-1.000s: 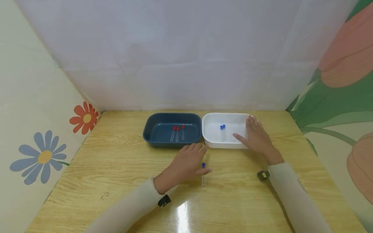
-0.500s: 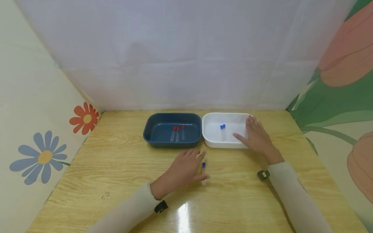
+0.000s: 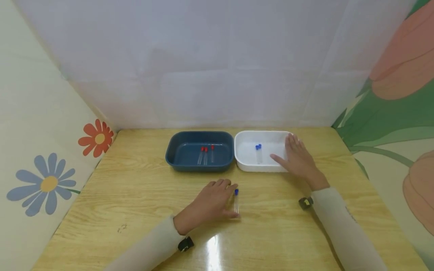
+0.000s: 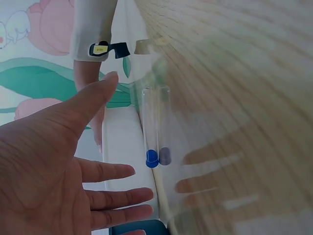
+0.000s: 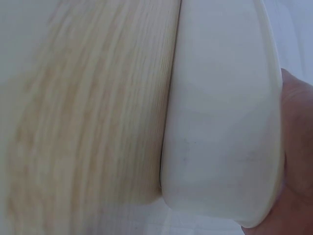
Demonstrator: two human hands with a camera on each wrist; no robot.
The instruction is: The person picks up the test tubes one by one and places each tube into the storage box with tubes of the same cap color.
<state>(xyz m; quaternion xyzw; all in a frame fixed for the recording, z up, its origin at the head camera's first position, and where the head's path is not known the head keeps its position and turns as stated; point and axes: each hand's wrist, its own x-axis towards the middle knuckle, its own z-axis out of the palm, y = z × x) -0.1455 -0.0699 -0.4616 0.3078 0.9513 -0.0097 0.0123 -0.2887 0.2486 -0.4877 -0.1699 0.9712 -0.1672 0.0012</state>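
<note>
My left hand [image 3: 211, 201], palm toward the table's right side, is spread just left of a clear test tube with a blue cap [image 3: 236, 203]. The tube lies on the table, cap toward the trays. The index fingertip is near the cap and the thumb tip near the closed end. In the left wrist view, thumb and fingers are apart with nothing between them, the test tube [image 4: 151, 125] beyond. My right hand [image 3: 300, 160] rests over the right end of a white tray [image 3: 259, 168], fingers extended along the rim and thumb stretched inward. Two blue-capped tubes [image 3: 259, 153] lie inside.
A dark blue tray [image 3: 200, 168] stands against the white one's left side, holding several red-capped tubes [image 3: 205, 156]. Behind the wooden table [image 3: 135, 210] hangs a white cloth [image 3: 203, 75]. Flower-patterned panels [image 3: 49, 184] flank both sides.
My left hand has drawn back from the trays toward the near side, bringing thumb and index finger alongside the blue-capped test tube. The right hand has stayed on the white tray.
</note>
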